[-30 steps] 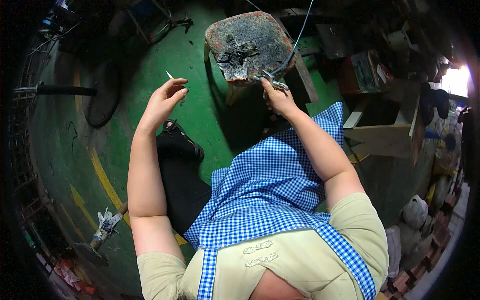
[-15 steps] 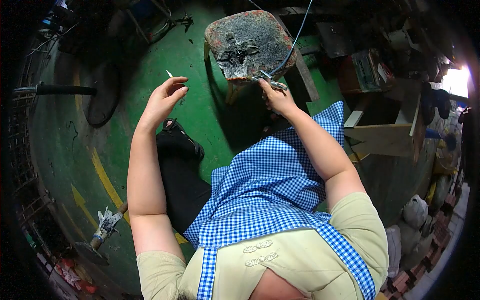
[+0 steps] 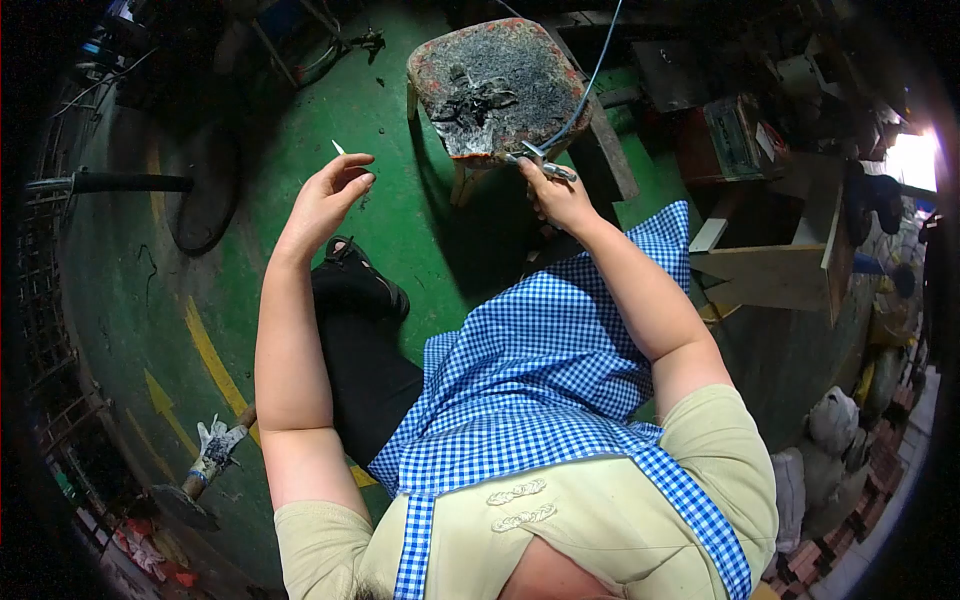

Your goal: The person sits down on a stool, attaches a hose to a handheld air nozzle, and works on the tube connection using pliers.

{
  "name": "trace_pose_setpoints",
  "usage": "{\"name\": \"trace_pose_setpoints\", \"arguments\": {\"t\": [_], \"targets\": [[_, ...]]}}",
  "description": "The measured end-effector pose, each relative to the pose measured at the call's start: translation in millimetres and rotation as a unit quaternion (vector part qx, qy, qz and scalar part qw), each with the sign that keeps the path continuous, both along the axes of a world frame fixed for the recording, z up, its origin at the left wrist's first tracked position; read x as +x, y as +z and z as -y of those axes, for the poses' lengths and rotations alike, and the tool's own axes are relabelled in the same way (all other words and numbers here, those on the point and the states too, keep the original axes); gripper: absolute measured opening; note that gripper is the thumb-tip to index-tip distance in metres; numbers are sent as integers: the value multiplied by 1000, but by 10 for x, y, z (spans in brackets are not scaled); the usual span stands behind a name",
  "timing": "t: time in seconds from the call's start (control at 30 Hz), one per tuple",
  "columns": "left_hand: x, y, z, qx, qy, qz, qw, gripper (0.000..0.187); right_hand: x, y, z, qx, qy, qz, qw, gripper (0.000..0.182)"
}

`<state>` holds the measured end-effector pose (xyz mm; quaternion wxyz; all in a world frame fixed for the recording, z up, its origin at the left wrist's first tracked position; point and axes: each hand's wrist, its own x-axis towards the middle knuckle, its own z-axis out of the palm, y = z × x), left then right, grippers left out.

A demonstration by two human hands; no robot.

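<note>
My right hand (image 3: 560, 200) is wrapped round a silver air blow gun (image 3: 560, 172) at the front edge of a worn stool (image 3: 530, 85). A blue hose (image 3: 590, 90) runs up and away from the gun. The stool's top is blackened, with red specks and a torn, crumpled dark patch. To the left, my left hand (image 3: 338, 195) hangs over the green floor, its fingers curled and thumb slightly apart. A thin, white, pointed thing (image 3: 339, 147) sticks out past the knuckles and seems held there; its other end is hidden.
Wooden boards (image 3: 765, 275) and boxes stand on the right. At lower left a dirty glove (image 3: 214, 445) sits on a post. A black padded bar (image 3: 130, 180) juts in from the left. Yellow markings (image 3: 210, 350) cross the green floor. White sacks (image 3: 832, 425) lie at lower right.
Almost nothing differs. The stool appears shifted very slightly left in view, and both hands keep their places and grips.
</note>
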<state>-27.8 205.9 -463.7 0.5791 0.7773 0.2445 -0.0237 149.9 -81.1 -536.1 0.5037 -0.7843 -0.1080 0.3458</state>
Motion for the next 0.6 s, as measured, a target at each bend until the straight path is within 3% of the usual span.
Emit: {"name": "trace_pose_setpoints", "arguments": {"t": [0.6], "targets": [[13,65,72,0,-4,6,1000,36,220,-41,-174,44,-10,53,998,50]]}}
